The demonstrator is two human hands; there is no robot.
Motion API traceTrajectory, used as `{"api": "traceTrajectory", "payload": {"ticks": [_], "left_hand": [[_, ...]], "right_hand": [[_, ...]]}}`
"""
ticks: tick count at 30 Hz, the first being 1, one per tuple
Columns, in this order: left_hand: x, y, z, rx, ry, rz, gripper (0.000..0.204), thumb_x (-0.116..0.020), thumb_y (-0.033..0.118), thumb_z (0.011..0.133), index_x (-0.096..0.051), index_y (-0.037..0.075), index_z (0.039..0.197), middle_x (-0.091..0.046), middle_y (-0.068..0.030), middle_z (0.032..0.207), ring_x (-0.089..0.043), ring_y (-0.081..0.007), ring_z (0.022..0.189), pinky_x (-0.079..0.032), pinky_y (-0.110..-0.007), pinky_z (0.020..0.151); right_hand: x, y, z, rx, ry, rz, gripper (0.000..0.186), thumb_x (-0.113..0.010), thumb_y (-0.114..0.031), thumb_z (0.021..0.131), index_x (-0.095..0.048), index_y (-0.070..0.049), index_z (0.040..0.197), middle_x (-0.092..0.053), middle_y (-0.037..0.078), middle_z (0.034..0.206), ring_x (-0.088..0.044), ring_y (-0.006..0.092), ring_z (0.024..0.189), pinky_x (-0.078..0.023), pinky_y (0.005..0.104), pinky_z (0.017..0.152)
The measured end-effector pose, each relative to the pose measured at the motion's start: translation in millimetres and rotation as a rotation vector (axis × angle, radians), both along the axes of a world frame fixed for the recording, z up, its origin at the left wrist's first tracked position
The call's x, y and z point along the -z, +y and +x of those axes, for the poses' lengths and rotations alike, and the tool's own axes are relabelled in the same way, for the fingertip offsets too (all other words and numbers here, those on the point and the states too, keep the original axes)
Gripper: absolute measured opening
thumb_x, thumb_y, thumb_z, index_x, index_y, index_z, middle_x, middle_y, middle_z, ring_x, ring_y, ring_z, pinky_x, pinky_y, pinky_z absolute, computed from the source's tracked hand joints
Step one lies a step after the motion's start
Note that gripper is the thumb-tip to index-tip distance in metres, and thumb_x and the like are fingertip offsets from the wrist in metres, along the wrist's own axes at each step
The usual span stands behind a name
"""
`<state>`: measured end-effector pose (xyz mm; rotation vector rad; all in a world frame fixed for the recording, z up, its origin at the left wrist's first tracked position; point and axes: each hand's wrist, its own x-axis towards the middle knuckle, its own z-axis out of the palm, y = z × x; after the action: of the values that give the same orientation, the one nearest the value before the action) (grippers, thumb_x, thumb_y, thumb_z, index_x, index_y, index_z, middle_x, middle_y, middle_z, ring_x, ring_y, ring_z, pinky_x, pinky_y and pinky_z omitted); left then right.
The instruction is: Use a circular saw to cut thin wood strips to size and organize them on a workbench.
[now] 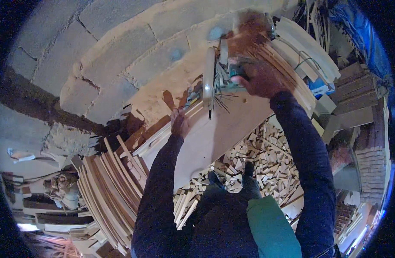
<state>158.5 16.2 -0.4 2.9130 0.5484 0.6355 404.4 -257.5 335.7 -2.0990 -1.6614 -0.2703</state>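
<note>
My left hand grips thin wooden strips along the back edge of a pale board worktop. Reaching higher, my right hand is blurred and curled at a dark greenish object, which I cannot make out clearly. Between the hands is a pale upright bar with thin dark slivers around its foot. Sawdust lies behind the strips. A brown blurred shape sits above my right hand, beside long curved-looking pale boards.
Long wooden strips are stacked at lower left. Many small offcuts surround my feet below the worktop. A block wall runs behind. Stacked boards and blue sheeting line the right side.
</note>
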Motion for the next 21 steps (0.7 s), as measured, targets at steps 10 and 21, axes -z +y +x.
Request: {"api": "traceTrajectory", "payload": {"ticks": [10, 21], "left_hand": [[-15, -3, -1, 0.022, -0.002, -0.003, 0.064, -0.067, 0.019, 0.079, -0.044, -0.010, 0.131, -0.050, -0.0262, 0.110, -0.051, -0.0443, 0.106, -0.043, -0.054, 0.091], [-25, -7, -1, 0.011, -0.003, -0.035, 0.060, -0.066, 0.020, 0.080, -0.044, -0.011, 0.127, -0.049, -0.0279, 0.113, -0.050, -0.0440, 0.109, -0.042, -0.055, 0.094]], "right_hand": [[61, -25, -59, 0.304, -0.043, -0.187, 0.065, -0.069, -0.060, 0.090, -0.062, 0.000, 0.114, -0.066, 0.022, 0.105, -0.067, 0.0414, 0.096, -0.053, 0.0514, 0.084], [58, -27, -46, 0.203, -0.141, -0.209, 0.059, -0.068, -0.049, 0.092, -0.059, -0.002, 0.126, -0.067, 0.023, 0.114, -0.067, 0.0416, 0.101, -0.053, 0.0513, 0.090]]}}
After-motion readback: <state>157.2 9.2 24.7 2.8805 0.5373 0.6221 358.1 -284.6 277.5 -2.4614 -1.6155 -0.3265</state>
